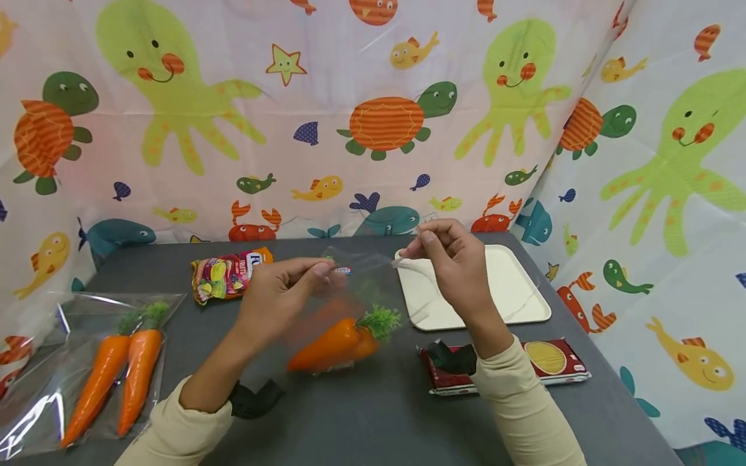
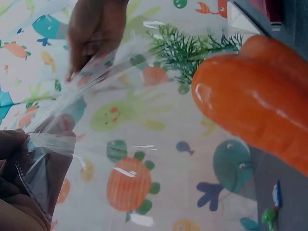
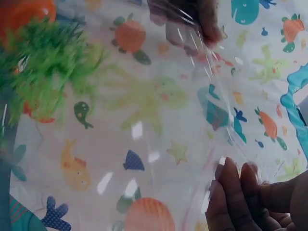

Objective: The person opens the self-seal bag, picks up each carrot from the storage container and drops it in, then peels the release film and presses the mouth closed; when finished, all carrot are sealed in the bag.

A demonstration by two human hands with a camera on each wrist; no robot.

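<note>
A clear plastic bag [image 1: 373,275] hangs between my two hands above the grey table. My left hand [image 1: 281,299] pinches its upper left edge between thumb and fingers. At the opposite upper corner, my right hand [image 1: 457,268] pinches the film. Low in the bag are plump orange carrots [image 1: 335,343] with feathery green tops [image 1: 380,321]. The left wrist view shows the smooth carrots [image 2: 250,91] close up, seen with the see-through film. Stretched film [image 3: 144,144] runs between both hands in the right wrist view.
Another clear bag [image 1: 35,362] with two carrots [image 1: 140,362] lies at the left. A colourful candy packet [image 1: 224,278] sits behind my left hand. The cream tray [image 1: 507,285] stands back right, with a red packet [image 1: 559,362] before it. Patterned curtains [image 1: 315,65] border the table.
</note>
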